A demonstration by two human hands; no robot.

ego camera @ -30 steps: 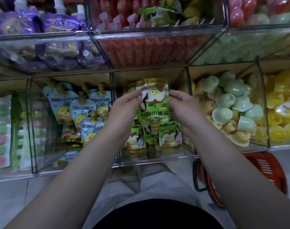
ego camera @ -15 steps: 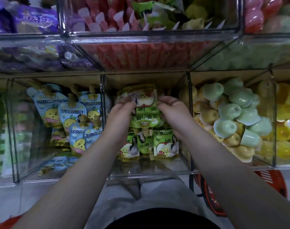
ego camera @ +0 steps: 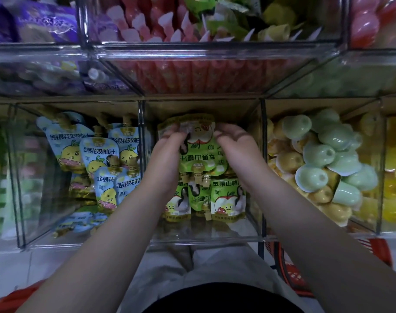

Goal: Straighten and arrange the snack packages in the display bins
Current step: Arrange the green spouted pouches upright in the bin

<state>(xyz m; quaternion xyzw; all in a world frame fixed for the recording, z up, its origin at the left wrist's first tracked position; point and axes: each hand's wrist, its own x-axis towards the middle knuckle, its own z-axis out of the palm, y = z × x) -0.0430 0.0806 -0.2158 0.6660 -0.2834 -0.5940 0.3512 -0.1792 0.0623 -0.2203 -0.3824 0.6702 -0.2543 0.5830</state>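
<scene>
Light: dim, flat, slight green cast, source unseen
Glare: pale streaks on upper bins
Shadows: soft, no hard edges
Blur: top row smeared, left edge hazy
Distortion: wide-angle bowing at edges
Sharpest: centre pouches

Only way in for us is from above and the front. The middle bin is open on top, but the upper bin sits over its back edge, so there's little headroom back there. Clear walls box it in: the left wall with the blue pouches just behind it, and the right wall with the jelly cups piled against it. Our left hand and right hand, both gripping the upside-down green pouch, take up most of the back half. The front row of pouches stands near the front edge, leaving only a thin bare strip behind the front wall.
</scene>
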